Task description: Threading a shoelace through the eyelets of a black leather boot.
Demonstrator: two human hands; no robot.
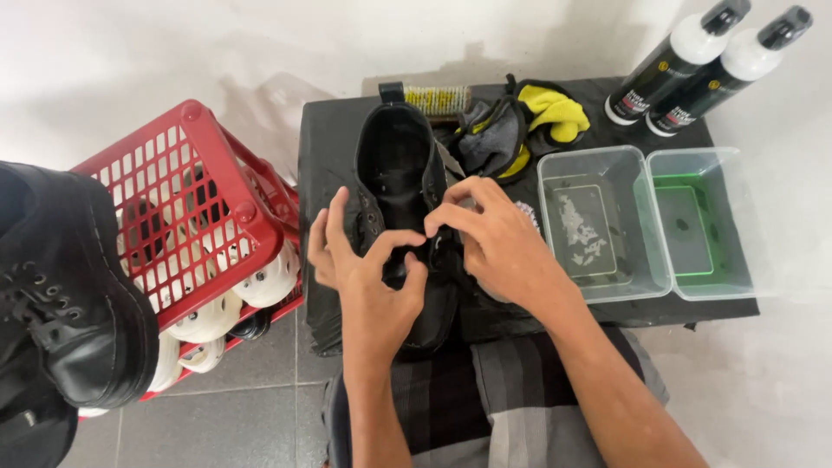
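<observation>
Bare forearms, grey-and-black checked shorts (485,390)

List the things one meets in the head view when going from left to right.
Black boot → red basket → left hand → black shoe → right hand → clear tub → green tub

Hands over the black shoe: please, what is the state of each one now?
Left hand: fingers pinched on the black leather lace-up shoe.
Right hand: fingers pinched on the same shoe.
</observation>
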